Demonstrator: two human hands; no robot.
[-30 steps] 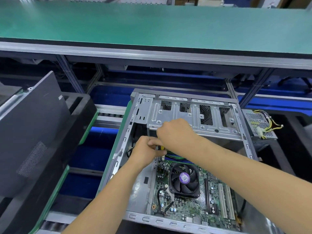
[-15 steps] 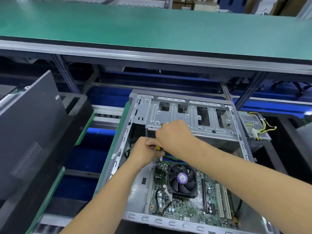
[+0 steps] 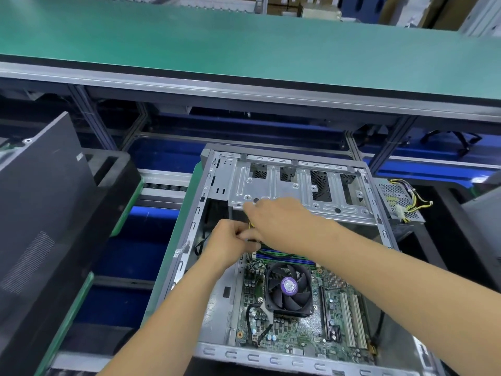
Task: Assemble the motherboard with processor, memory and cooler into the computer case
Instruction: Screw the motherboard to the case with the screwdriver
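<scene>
The computer case (image 3: 295,183) lies open on its side on a green-edged carrier, its far end under the front edge of the green bench (image 3: 244,44). The motherboard (image 3: 306,329) sits flat on the case floor towards the near edge, with the black cooler fan (image 3: 288,287) on it and the memory sticks (image 3: 284,255) just beyond the fan. Both hands meet over the far left part of the board, below the metal drive bay (image 3: 298,189). The left hand (image 3: 230,240) has its fingers curled and pinched on something small, too hidden to name. The right hand (image 3: 279,218) crosses over from the right, fingers bent downward; a bit of yellow wire (image 3: 250,225) shows beneath them, but whether they grip it I cannot tell. A power supply (image 3: 398,199) with loose coloured wires rests beside the case's far right corner. A dark side panel (image 3: 40,199) leans at the left.
</scene>
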